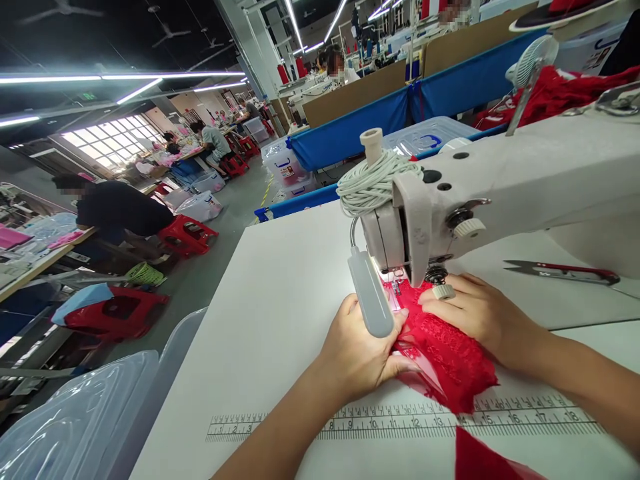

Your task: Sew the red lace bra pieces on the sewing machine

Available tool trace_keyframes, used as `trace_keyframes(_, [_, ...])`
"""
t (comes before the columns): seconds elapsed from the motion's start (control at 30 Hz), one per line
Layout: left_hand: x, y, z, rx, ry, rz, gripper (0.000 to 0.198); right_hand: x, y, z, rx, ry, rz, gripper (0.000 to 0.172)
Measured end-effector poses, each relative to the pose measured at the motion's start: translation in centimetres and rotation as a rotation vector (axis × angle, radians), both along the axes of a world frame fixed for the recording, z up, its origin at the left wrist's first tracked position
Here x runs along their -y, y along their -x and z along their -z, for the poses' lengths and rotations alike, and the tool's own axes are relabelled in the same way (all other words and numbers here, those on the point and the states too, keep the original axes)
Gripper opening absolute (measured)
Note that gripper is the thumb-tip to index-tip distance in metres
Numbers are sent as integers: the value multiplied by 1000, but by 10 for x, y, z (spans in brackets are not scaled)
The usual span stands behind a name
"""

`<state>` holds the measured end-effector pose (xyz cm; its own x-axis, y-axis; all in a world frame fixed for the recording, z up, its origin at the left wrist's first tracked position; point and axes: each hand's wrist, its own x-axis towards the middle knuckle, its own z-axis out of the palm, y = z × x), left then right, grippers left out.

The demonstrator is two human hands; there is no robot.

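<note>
Red lace fabric (440, 347) lies bunched under the needle area of a white sewing machine (530, 173). My left hand (357, 350) grips the fabric's left edge between thumb and fingers, just below the presser foot (397, 287). On the other side, my right hand (475, 313) rests on the lace with bent fingers; the machine's tension knob partly covers the fingertips, and I cannot tell whether they pinch the cloth. A grey lamp (371, 293) hangs in front of my left hand and lights the stitching spot. Another red fabric piece (487, 460) lies at the table's front edge.
Thread snips (563, 272) lie on the table right of the machine. A printed ruler (395, 423) runs along the front of the white tabletop (240, 340). Clear plastic bins (110, 413) stand at the lower left. Co-workers sit farther back; one in dark clothes (123, 210) is at the left.
</note>
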<state>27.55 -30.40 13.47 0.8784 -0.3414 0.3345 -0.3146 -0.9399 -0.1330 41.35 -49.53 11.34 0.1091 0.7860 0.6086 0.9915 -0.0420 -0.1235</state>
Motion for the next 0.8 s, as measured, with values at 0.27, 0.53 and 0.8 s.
trace_keyframes(0.27, [0,-5,0,-126,111,185,73,2,0,3,-42,35,-68,33])
trace_keyframes(0.53, [7,1,3,-127,109,52,72,2,-1,3,8,5,-27,36])
trace_keyframes(0.8, [11,10,4,-46,42,33,72,2,-2,0,27,12,5,35])
